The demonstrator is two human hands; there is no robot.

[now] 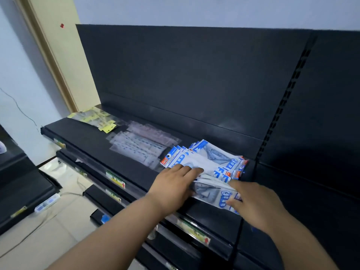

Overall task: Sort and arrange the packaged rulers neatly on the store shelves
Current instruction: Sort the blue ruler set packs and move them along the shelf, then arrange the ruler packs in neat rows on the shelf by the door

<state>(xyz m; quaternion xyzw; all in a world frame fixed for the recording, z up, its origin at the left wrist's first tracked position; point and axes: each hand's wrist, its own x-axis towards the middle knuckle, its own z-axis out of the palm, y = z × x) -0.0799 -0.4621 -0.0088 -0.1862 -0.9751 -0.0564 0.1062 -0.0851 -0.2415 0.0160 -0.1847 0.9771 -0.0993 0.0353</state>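
Note:
A loose heap of blue-and-white ruler packs [212, 162] lies at the right end of the top black shelf [109, 152]. My left hand [173, 184] lies flat on the heap's left side, fingers straight and pointing right. My right hand [255, 201] holds the near packs [214, 193] at their right end, fingers curled over the edge. Left of the heap lie clear ruler packs [140, 147]. Yellow-tagged packs [93, 117] sit at the shelf's far left end.
The shelf's tall dark back panel [194, 78] rises behind the packs. Lower shelves with price-tag strips [115, 181] step out below. A second black shelf unit [21, 184] stands left. A white power strip [46, 202] and cable lie on the tiled floor.

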